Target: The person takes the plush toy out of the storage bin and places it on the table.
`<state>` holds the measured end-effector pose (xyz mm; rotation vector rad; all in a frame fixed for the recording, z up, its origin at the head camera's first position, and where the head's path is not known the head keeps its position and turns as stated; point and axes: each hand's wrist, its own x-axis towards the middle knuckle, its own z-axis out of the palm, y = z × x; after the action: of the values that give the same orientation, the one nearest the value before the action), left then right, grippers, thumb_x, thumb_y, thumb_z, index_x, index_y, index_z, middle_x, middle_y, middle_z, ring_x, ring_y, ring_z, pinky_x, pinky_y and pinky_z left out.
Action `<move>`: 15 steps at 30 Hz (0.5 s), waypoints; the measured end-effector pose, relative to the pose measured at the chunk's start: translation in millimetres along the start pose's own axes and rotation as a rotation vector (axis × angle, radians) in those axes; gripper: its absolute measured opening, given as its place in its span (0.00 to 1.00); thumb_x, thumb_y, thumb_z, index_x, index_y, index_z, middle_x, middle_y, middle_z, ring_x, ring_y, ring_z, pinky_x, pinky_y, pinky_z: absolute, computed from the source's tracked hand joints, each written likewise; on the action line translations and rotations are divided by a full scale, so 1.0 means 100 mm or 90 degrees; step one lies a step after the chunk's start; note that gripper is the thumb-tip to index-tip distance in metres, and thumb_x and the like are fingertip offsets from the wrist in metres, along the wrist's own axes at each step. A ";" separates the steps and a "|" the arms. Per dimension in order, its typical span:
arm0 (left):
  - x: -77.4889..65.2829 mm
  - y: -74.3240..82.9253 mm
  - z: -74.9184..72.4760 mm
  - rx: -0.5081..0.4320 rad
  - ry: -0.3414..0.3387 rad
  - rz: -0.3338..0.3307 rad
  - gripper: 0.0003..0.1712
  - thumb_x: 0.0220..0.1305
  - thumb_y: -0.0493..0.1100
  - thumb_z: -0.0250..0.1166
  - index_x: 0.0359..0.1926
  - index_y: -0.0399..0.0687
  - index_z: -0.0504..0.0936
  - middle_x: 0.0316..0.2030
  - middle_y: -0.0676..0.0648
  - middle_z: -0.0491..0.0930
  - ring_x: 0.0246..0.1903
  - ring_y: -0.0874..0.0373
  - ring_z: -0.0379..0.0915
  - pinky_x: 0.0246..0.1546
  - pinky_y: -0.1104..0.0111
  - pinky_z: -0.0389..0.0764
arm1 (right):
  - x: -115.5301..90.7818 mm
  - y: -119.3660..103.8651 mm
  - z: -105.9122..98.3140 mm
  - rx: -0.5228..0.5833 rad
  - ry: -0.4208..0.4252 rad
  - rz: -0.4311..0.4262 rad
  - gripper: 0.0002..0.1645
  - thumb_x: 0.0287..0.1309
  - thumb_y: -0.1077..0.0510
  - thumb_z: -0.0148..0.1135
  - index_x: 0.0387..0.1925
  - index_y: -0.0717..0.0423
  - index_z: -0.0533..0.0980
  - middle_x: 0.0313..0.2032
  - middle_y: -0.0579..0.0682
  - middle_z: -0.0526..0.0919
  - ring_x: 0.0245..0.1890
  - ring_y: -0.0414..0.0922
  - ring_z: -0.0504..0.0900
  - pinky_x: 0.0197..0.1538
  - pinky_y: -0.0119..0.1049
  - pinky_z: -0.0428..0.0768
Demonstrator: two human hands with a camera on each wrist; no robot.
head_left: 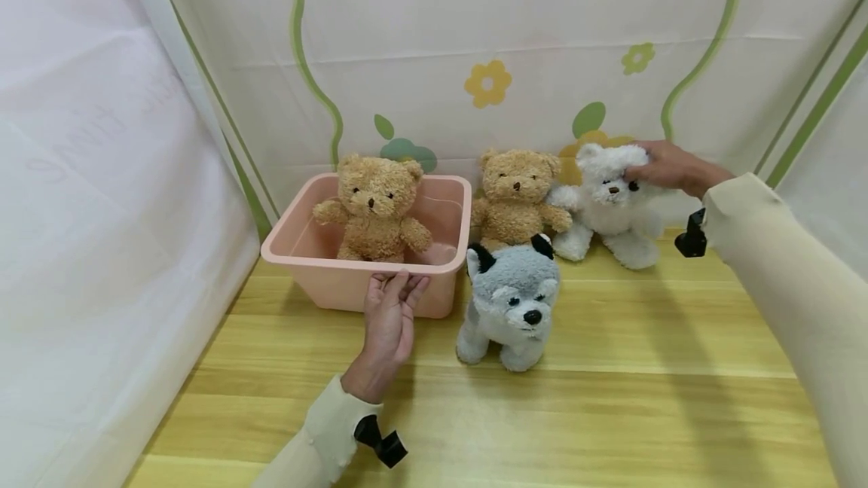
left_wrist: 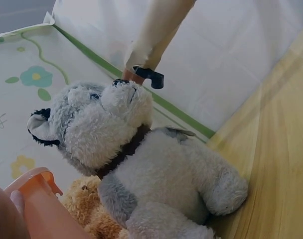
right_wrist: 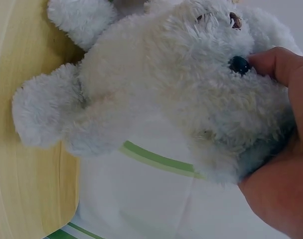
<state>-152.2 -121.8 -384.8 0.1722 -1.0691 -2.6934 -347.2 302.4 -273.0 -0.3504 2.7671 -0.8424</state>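
Note:
At the front rim of a pink plastic basin (head_left: 328, 281), my left hand (head_left: 389, 322) pinches the edge between thumb and fingers. A tan teddy bear (head_left: 375, 209) sits upright in that basin. Over on the right, a white teddy bear (head_left: 606, 198) has its head gripped by my right hand (head_left: 674, 166); in the right wrist view the thumb (right_wrist: 277, 64) presses beside its dark eye. The bear's feet are at the wooden surface, but contact is unclear. A grey-and-white husky plush (head_left: 511, 307) stands right of the basin, closest to me.
A second tan teddy bear (head_left: 517, 198) sits between basin and white bear, partly behind the husky. Everything stands on a light wooden tabletop (head_left: 610, 413). A white cloth with flowers and green lines (head_left: 407, 28) hangs behind, with another white sheet (head_left: 102, 209) along the left.

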 end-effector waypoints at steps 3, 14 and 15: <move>0.00 0.00 0.00 0.004 -0.001 0.000 0.06 0.72 0.31 0.53 0.41 0.44 0.65 0.35 0.47 0.78 0.35 0.59 0.81 0.45 0.69 0.88 | 0.03 0.02 0.04 0.002 0.006 -0.004 0.34 0.72 0.49 0.50 0.71 0.61 0.56 0.65 0.72 0.63 0.61 0.66 0.67 0.59 0.63 0.71; 0.02 -0.02 0.00 0.006 -0.001 -0.004 0.06 0.72 0.30 0.52 0.41 0.45 0.65 0.36 0.47 0.79 0.35 0.59 0.82 0.46 0.69 0.88 | 0.13 0.05 0.18 -0.177 0.117 -0.036 0.44 0.69 0.45 0.52 0.75 0.62 0.48 0.61 0.79 0.60 0.60 0.72 0.62 0.56 0.73 0.67; 0.02 -0.02 0.00 0.005 0.000 -0.004 0.06 0.72 0.30 0.52 0.41 0.44 0.65 0.36 0.47 0.79 0.35 0.59 0.82 0.45 0.69 0.88 | 0.14 0.05 0.19 -0.174 0.121 -0.039 0.44 0.69 0.45 0.52 0.75 0.62 0.49 0.61 0.79 0.61 0.59 0.72 0.64 0.56 0.72 0.68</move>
<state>-154.5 -121.2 -386.4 0.1762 -1.0813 -2.6949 -355.7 293.1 -293.2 -0.4253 3.0708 -0.5335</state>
